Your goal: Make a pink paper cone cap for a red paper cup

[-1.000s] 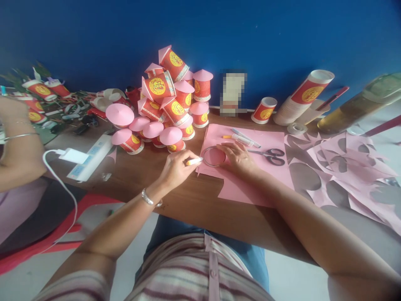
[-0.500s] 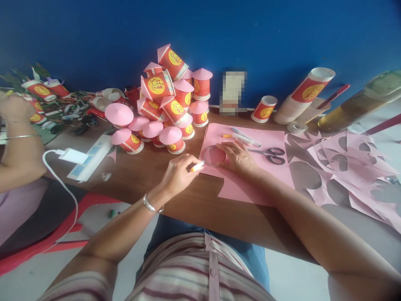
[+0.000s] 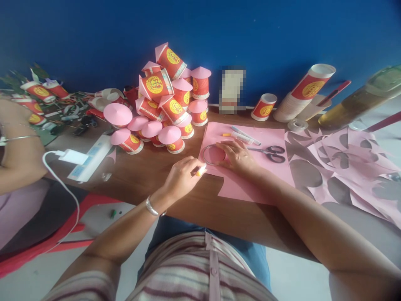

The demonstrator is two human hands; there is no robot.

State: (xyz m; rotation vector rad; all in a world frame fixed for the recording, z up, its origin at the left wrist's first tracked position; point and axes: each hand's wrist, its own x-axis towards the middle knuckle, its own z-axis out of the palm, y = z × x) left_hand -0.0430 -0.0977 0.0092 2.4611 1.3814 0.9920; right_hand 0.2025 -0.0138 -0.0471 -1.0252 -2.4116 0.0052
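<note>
My left hand [image 3: 182, 175] is closed around a white marker [image 3: 201, 169] with a yellow end, its tip beside the left edge of a thin round ring [image 3: 205, 155]. The ring lies flat on a pink paper sheet [image 3: 250, 188]. My right hand [image 3: 238, 158] holds the ring's right side down, fingers stretched along its far edge and thumb at the near edge. Beyond the right hand lie another white marker [image 3: 239, 137] with an orange end and a grey-blue pen [image 3: 249, 136]. Black-handled scissors [image 3: 275, 154] rest on the sheet, their blades partly behind that hand.
Red paper cups with pink cone roofs [image 3: 155, 85] are piled at the left. A single cup [image 3: 264, 107], stacked cups [image 3: 308, 92] and a bottle [image 3: 347, 100] stand along the wall. Pink offcuts [image 3: 341, 167] cover the right. A power strip [image 3: 90, 159] and another person's arm [image 3: 21, 154] are leftward.
My left hand has shifted slightly right with the marker, which now points more steeply up and right beside the ring. My right hand and the ring stay in place.
</note>
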